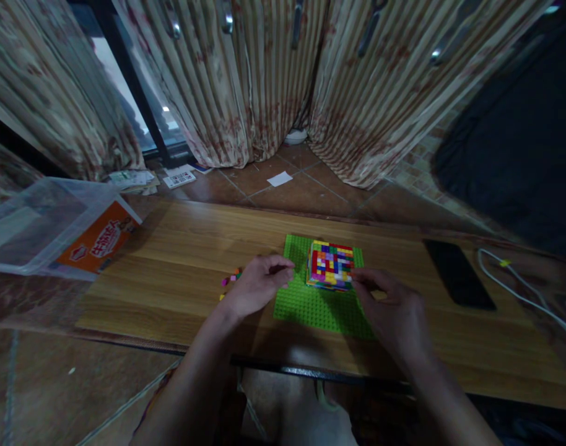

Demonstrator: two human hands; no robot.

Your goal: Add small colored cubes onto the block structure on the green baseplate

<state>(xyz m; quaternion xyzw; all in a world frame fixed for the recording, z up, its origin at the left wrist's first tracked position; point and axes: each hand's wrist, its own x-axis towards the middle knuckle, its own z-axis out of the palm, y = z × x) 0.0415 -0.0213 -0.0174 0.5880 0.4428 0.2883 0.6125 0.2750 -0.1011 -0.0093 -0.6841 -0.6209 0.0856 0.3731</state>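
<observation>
A multicoloured block of small toy bricks stands on a green studded baseplate on a low wooden table. My left hand rests at the plate's left edge, fingers curled and close to the block's left side. My right hand lies over the plate's right edge, its fingertips touching the block's right lower corner. Whether either hand pinches a small brick is too dark to tell. A few loose small bricks lie on the table just left of my left hand.
A black phone lies on the table at right, beside a white cable. A clear plastic bin with an orange pack stands at left. Striped curtains hang behind; papers lie on the tiled floor.
</observation>
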